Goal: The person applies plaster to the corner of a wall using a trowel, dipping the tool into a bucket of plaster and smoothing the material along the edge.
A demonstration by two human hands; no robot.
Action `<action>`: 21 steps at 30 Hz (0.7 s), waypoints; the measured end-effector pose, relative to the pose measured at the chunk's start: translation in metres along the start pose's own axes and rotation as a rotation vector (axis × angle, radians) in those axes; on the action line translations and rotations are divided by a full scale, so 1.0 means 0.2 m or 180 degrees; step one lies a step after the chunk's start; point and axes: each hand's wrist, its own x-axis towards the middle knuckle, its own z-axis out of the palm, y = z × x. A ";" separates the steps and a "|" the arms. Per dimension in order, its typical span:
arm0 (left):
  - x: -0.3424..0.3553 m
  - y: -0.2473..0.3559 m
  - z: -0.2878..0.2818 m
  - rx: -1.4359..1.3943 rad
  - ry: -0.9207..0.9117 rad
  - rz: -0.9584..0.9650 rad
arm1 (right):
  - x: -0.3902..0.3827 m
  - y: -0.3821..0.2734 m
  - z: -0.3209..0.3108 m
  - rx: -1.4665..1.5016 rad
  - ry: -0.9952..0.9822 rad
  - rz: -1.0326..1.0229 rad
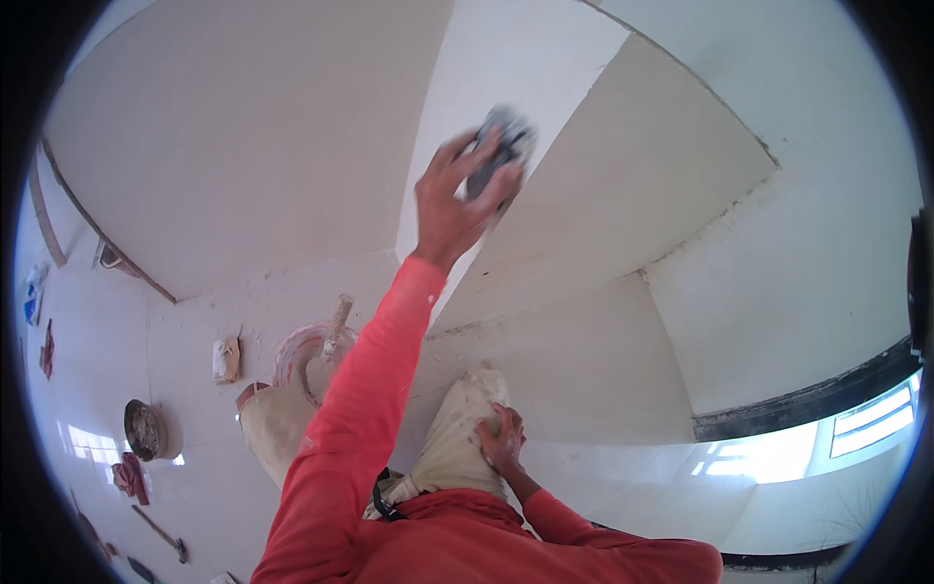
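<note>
My left hand (457, 195) reaches up the wall, fingers closed round a dark grey block (496, 156) that looks like a sanding block. Motion blurs both. The block is over a bright white strip (477, 88) of wall between duller beige panels (632, 175). Its face against the wall is hidden. My right hand (500, 440) rests on my bent knee in dusty pale trousers (462, 414), fingers spread and holding nothing.
Left of my knees lie a round tub (284, 358) with red-stained rim, a short stick (341, 316), and a small packet (227, 360). Farther left are a bowl (146, 430), a red cloth (128, 477) and a hammer-like tool (163, 531). A dark ledge (808, 394) curves at right.
</note>
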 end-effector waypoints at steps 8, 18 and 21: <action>0.21 0.10 -0.11 -0.0318 0.0166 -0.0001 | 0.00 0.00 -0.01 -0.0108 0.0071 0.0004; 0.26 0.21 0.02 -0.0543 0.0114 0.0599 | 0.00 -0.03 -0.01 -0.0125 0.0037 -0.0006; -0.07 -0.16 -0.10 0.0043 -0.0156 -0.0077 | 0.02 -0.05 0.00 -0.0155 0.0033 -0.0094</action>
